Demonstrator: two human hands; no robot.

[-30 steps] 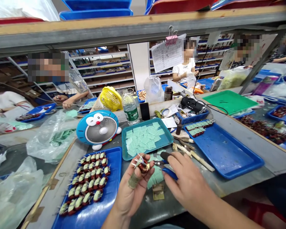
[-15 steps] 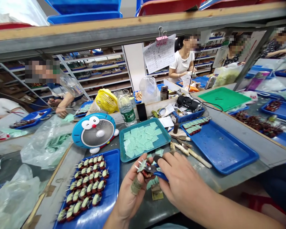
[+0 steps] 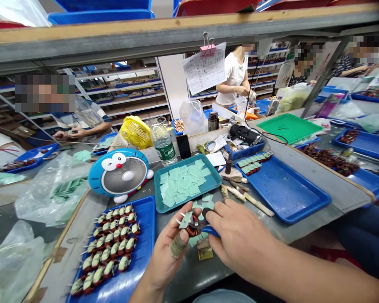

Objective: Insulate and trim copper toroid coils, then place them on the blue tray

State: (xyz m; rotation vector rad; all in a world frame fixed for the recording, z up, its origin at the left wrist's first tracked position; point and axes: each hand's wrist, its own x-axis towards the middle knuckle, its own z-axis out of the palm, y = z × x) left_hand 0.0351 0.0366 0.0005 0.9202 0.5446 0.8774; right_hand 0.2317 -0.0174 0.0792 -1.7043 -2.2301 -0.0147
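Note:
My left hand (image 3: 172, 248) is closed around a small copper-wound coil (image 3: 192, 225) with wire leads sticking out; its thumb wears a tape wrap. My right hand (image 3: 240, 240) grips blue-handled cutters (image 3: 208, 229), whose jaws meet the coil. Both hands hover just above the grey bench, near its front edge. A blue tray (image 3: 145, 252) to the left holds several rows of finished coils (image 3: 109, 248). Right behind the hands, a teal tray (image 3: 213, 183) carries several pale green paper squares (image 3: 183, 183).
A second blue tray (image 3: 287, 198) at right has a row of green parts along its far edge. A blue cartoon fan (image 3: 118, 174), water bottle (image 3: 162, 145), yellow fan (image 3: 135, 131), wooden sticks (image 3: 249, 200) and plastic bags (image 3: 50, 189) stand around. Other people work at benches beyond.
The cutters' jaws have closed in on the coil, and both hands have drifted slightly left and nearer together. My view has shifted right, so the bench things appear further left.

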